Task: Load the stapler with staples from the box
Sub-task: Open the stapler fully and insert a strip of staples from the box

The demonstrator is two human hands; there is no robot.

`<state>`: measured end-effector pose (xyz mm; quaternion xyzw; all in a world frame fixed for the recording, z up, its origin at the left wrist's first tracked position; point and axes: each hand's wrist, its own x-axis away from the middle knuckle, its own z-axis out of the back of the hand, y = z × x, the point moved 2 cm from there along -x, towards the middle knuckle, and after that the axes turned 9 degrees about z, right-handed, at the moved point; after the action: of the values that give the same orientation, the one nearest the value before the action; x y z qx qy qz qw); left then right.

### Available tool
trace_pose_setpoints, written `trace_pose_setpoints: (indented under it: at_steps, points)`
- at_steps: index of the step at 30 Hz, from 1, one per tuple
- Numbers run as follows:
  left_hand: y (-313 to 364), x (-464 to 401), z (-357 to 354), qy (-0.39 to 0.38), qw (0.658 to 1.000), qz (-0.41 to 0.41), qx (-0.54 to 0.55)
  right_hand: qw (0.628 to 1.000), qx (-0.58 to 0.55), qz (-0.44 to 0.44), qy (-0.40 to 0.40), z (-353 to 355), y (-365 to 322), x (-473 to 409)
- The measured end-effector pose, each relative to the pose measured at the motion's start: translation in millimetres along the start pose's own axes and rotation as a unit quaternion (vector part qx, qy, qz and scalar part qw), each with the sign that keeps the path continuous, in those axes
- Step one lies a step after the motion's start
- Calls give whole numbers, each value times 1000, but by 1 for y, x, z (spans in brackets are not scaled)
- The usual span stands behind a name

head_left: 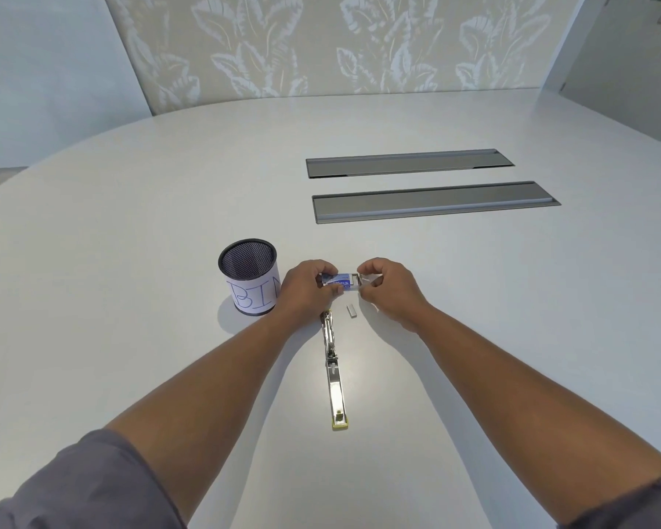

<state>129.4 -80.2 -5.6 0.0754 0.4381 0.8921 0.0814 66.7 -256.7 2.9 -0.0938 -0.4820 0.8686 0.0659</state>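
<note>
Both of our hands met on the small blue-and-white staple box (338, 280), held just above the white table (474, 318). Our left hand (306, 288) gripped its left end, fingers curled round it; our right hand (388, 286) pinched the drawer end, slid partly out. One loose strip of staples (351, 311) lay just beneath the box. We had the stapler (333, 370) lying opened flat, nearer us, below our left hand. Beside that hand stood a mesh cup (249, 278) labelled BIN.
</note>
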Motion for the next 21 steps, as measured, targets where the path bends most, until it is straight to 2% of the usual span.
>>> trace_pose_setpoints:
  at_steps: [9,21]
  points:
    - [3,3,2,-4,1000,-5,9,998,48,34,10,-6,4,-6]
    - [5,6,3,-3,1000,-6,4,997,56,51,11,-6,8,-4]
